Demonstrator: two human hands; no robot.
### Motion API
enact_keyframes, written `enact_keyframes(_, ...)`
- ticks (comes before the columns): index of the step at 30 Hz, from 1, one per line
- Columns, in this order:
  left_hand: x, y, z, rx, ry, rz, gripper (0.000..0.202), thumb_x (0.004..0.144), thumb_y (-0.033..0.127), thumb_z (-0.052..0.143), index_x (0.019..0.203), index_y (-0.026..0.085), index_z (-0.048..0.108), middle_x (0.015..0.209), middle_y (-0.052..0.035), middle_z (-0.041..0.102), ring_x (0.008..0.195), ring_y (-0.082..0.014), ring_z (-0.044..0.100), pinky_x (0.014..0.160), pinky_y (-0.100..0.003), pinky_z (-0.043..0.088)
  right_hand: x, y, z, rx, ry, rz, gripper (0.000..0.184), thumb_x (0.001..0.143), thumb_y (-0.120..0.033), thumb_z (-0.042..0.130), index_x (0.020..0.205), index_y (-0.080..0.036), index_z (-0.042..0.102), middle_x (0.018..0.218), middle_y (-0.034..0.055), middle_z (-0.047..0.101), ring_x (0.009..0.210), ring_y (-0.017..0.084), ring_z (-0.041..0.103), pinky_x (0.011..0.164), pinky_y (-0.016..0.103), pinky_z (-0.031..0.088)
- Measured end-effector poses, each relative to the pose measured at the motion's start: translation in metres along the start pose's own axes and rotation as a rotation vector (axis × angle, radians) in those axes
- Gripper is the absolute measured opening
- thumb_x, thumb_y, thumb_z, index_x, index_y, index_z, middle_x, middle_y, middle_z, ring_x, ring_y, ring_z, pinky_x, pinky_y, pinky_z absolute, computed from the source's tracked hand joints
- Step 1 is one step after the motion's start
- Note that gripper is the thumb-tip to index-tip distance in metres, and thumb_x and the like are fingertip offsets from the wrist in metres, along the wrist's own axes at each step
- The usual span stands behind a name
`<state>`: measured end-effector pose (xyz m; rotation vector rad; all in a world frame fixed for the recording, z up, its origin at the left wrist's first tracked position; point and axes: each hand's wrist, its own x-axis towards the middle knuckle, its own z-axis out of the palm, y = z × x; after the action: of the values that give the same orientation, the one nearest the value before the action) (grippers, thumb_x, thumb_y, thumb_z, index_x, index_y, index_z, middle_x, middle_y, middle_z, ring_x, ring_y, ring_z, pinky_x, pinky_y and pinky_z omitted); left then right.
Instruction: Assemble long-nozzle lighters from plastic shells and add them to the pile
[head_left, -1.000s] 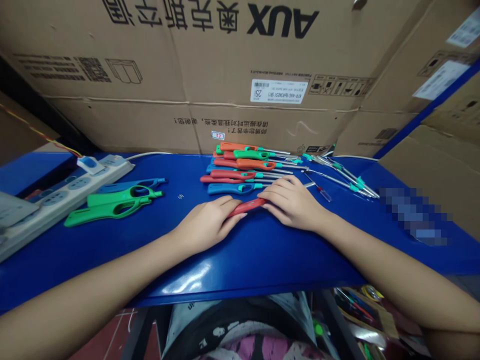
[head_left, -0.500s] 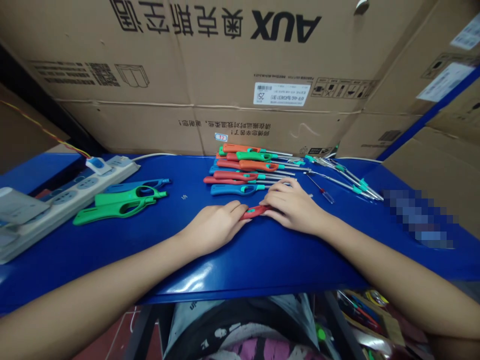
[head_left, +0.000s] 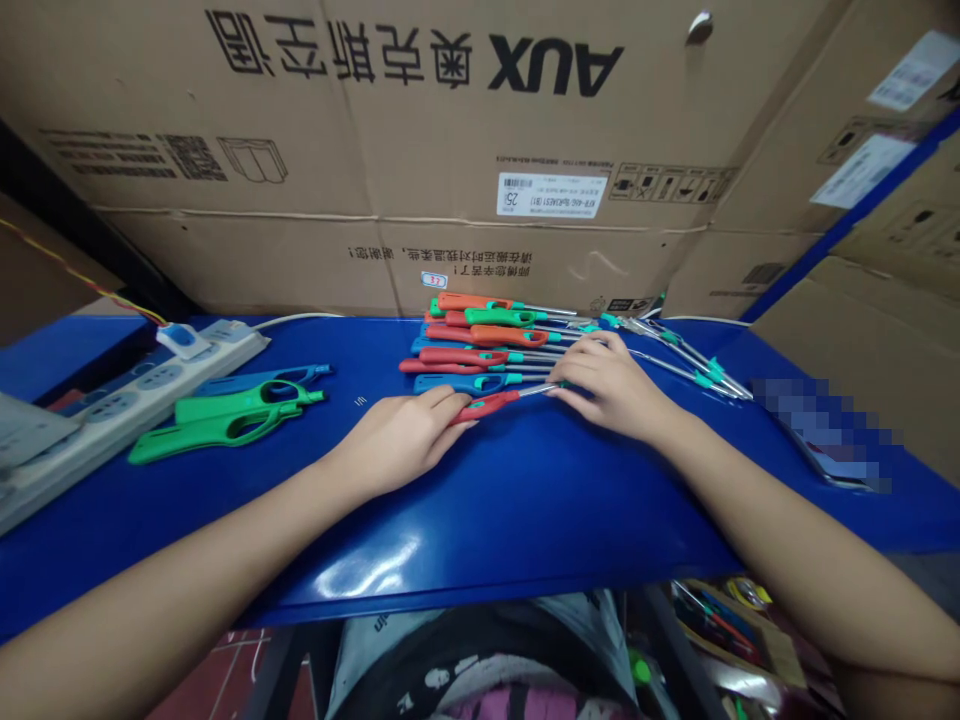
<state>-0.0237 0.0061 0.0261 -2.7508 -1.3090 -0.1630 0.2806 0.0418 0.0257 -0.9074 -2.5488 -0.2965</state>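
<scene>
My left hand [head_left: 401, 440] is closed round the handle of a red gas lighter [head_left: 491, 406]. The lighter's metal tube points right, and the fingers of my right hand [head_left: 611, 388] pinch its far part; the tip is hidden there. A bit of teal shows between those fingers. Just beyond my hands lies a stack of gas lighters in several colours, with a blue lighter [head_left: 457, 383] nearest and an orange lighter [head_left: 506, 336] farther up. Loose metal tubes with teal parts [head_left: 709, 372] lie right of the stack.
On the left lie green handle shells [head_left: 225, 420] and a blue shell [head_left: 262, 380], beside a white power strip [head_left: 142, 395] with plugs. Small pins [head_left: 361, 401] rest near my left hand. A large cardboard box [head_left: 420, 130] stands behind the blue table [head_left: 480, 530]. A blurred-out object [head_left: 832, 440] lies at right.
My right hand has slid from the red lighter's front out along its tube, exposing part of the tube. My left hand and the lighter have shifted left. The screwdriver seen earlier is out of sight.
</scene>
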Motion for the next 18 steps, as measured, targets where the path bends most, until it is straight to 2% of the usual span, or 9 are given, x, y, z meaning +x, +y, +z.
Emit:
enact_keyframes(5, -0.001, 0.000, -0.002, 0.015, -0.005, 0.003, 0.030, 0.103, 0.037, 0.045, 0.123, 0.020, 0.060, 0.119, -0.0085, 0.071, 0.086, -0.0258, 0.074, 0.065, -0.032, 0.056, -0.002, 0.003, -0.001, -0.060, -0.015, 0.034, 0.027, 0.095, -0.032, 0.062, 0.119, -0.019, 0.064, 0.116, 0.0092, 0.072, 0.110, 0.027, 0.060, 0.104, 0.048, 0.031)
enact_keyframes(9, 0.000, -0.001, -0.004, 0.039, 0.020, 0.001, 0.030, 0.103, 0.036, 0.043, 0.119, 0.019, 0.062, 0.116, -0.0095, 0.072, 0.084, -0.0256, 0.073, 0.065, -0.032, 0.056, -0.005, 0.013, -0.001, -0.088, -0.015, 0.048, 0.015, 0.096, -0.024, 0.057, 0.104, -0.020, 0.068, 0.103, 0.0075, 0.075, 0.103, 0.026, 0.061, 0.105, 0.050, 0.031)
enact_keyframes(12, 0.000, -0.001, -0.004, 0.039, 0.029, 0.004, 0.030, 0.104, 0.036, 0.043, 0.117, 0.019, 0.063, 0.114, -0.0090, 0.072, 0.083, -0.0257, 0.073, 0.063, -0.033, 0.056, -0.006, 0.014, -0.001, -0.055, -0.013, 0.019, 0.015, 0.098, -0.024, 0.055, 0.100, -0.021, 0.069, 0.097, 0.0057, 0.076, 0.098, 0.024, 0.062, 0.105, 0.049, 0.031)
enact_keyframes(18, -0.002, 0.006, 0.001, 0.008, 0.033, 0.042, 0.032, 0.103, 0.037, 0.044, 0.125, 0.019, 0.060, 0.113, -0.0075, 0.072, 0.083, -0.0255, 0.073, 0.066, -0.034, 0.057, 0.002, -0.010, 0.008, -0.014, -0.019, -0.123, 0.021, 0.101, -0.026, 0.051, 0.104, -0.017, 0.070, 0.097, 0.0070, 0.076, 0.096, 0.022, 0.061, 0.103, 0.045, 0.034)
